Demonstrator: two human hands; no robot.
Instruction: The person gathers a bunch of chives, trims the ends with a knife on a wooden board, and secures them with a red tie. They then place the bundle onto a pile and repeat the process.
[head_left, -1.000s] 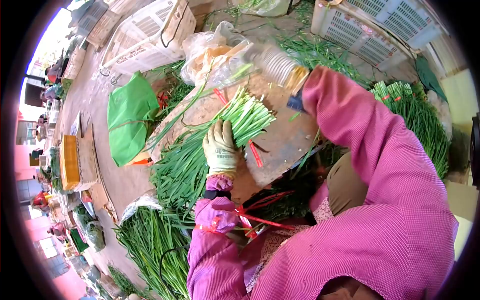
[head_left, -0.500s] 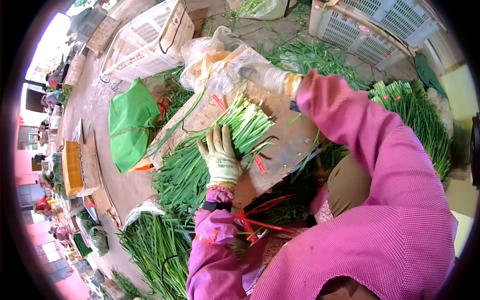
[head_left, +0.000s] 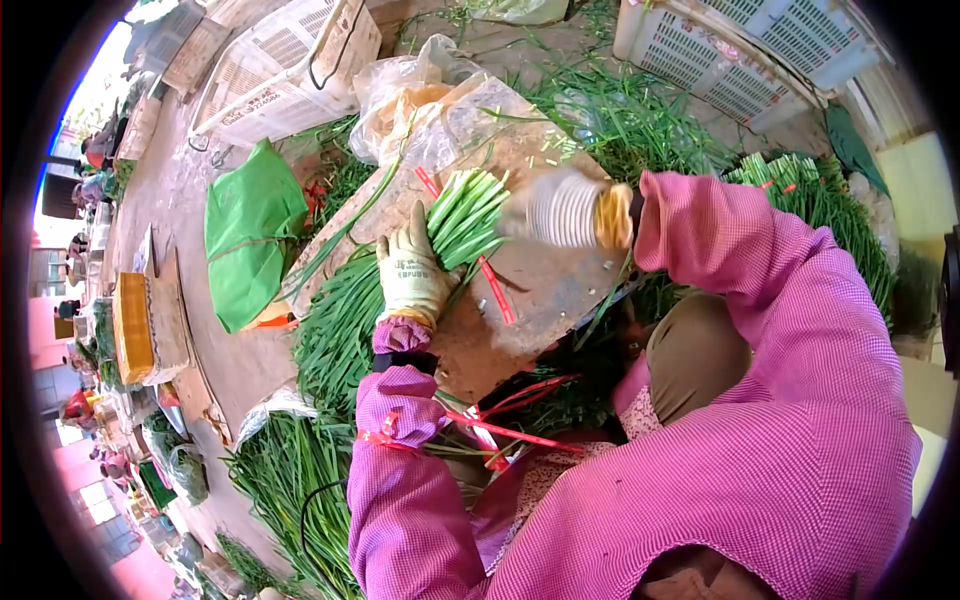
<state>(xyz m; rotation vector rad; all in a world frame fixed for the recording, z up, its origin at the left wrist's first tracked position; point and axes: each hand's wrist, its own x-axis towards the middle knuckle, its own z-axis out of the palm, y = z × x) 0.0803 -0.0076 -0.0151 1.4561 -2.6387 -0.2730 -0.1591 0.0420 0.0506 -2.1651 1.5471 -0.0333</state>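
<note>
A bunch of garlic chives (head_left: 468,215) lies on a worn board (head_left: 545,290), its pale cut ends toward the upper right. My left hand (head_left: 412,268), in a pale work glove, rests over the bunch with the stalks between thumb and fingers. Long green leaves (head_left: 345,330) trail out below it. Close beside the cut ends is my gloved right hand (head_left: 560,208), smeared by motion, its fingers hidden in the blur. A red tie strip (head_left: 495,290) lies flat under the bunch. Short cut scraps (head_left: 560,148) are scattered on the board's far part.
A clear plastic bag (head_left: 415,100) sits on the board's far edge. Beyond are white crates (head_left: 290,75) and a green sack (head_left: 255,235). Loose chives (head_left: 290,490) heap at lower left, with tied bunches (head_left: 800,185) at right. Red strips (head_left: 515,415) hang near my lap.
My right hand has swept back from the board's far side to the cut ends. The ends look more even, and scraps now lie beyond them. My left hand stays on the bunch.
</note>
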